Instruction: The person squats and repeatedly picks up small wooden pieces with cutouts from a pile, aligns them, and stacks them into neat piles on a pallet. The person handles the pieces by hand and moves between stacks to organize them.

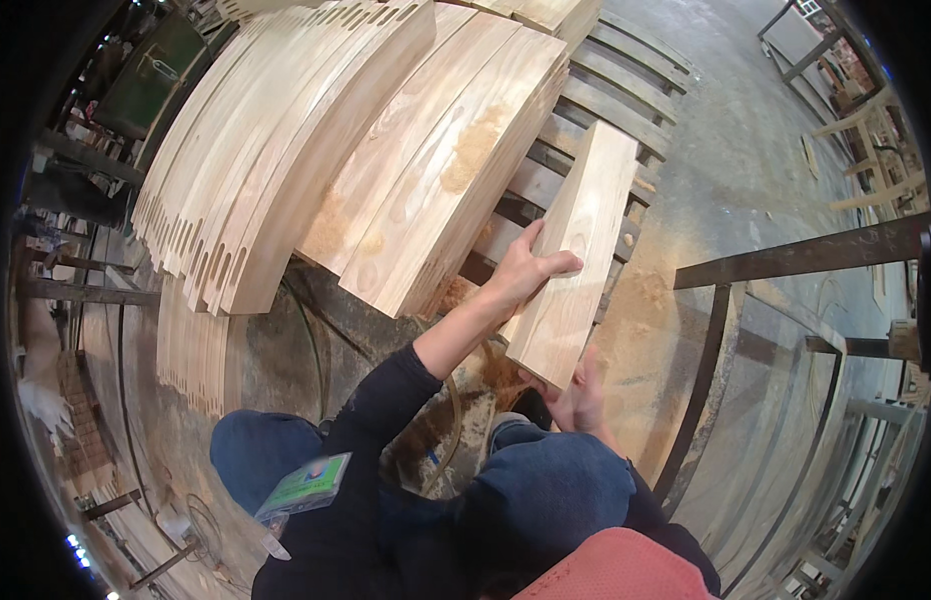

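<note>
A long, thick piece of pale wood (591, 240), either one board or a few stacked flush, lies slantwise in front of me with its far end over the pallet. My left hand (526, 272) grips its left side, thumb across the top face and fingers down the side. At the near end, my right hand (578, 400) holds the wood from below and the right, some fingers hidden under it. To the left is a stack of wide pale boards (426, 170), sprinkled with sawdust. Further left stand boards with slotted ends (276, 140), packed side by side.
A slatted wooden pallet (626, 95) runs beneath the boards. Sawdust (651, 310) covers the floor to the right, near a dark metal frame (806, 255). More slotted boards (196, 350) sit low at the left. A hose (454, 425) curves near my legs.
</note>
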`<state>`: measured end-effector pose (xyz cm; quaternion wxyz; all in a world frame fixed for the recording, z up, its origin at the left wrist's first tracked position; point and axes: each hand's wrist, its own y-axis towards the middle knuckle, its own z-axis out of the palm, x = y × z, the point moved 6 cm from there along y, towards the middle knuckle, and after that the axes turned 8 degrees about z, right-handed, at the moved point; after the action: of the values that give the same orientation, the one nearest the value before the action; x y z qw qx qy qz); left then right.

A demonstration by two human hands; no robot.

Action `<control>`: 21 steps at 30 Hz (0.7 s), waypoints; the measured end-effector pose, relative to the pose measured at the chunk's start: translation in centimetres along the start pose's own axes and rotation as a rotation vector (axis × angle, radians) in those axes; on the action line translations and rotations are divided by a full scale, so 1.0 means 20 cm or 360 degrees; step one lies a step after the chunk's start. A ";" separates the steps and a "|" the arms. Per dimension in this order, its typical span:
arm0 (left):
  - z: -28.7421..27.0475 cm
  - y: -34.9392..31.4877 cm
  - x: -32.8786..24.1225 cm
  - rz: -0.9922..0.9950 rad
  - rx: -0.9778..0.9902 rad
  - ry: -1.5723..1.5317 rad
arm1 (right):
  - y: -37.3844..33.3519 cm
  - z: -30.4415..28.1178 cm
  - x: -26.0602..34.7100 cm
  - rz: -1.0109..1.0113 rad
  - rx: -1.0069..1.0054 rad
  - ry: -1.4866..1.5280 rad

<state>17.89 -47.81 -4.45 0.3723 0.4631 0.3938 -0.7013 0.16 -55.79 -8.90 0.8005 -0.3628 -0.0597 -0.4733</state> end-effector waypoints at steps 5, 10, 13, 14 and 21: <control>-0.03 0.00 -0.28 0.0254 -0.0169 0.1154 | 0.01 -0.05 0.17 -0.0449 -0.0340 -0.0023; 0.10 -0.06 -0.41 0.0545 -0.0235 0.1959 | -0.03 -0.17 0.49 -0.0767 -0.0638 -0.0210; 0.06 -0.03 -0.19 0.0368 -0.0139 0.2178 | -0.02 -0.14 0.60 -0.0933 -0.0813 -0.0451; -0.02 -0.03 -0.08 0.0392 -0.0223 0.2279 | 0.03 -0.10 0.60 -0.0959 -0.0799 -0.0527; -0.03 -0.03 0.07 0.0648 -0.0234 0.2221 | 0.15 0.01 0.68 -0.1184 -0.0691 -0.1503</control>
<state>17.18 -47.26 -5.75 0.1877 0.8401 0.4916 -0.1315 10.00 -64.51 -4.30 0.3784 -0.6411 -0.4308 -0.5101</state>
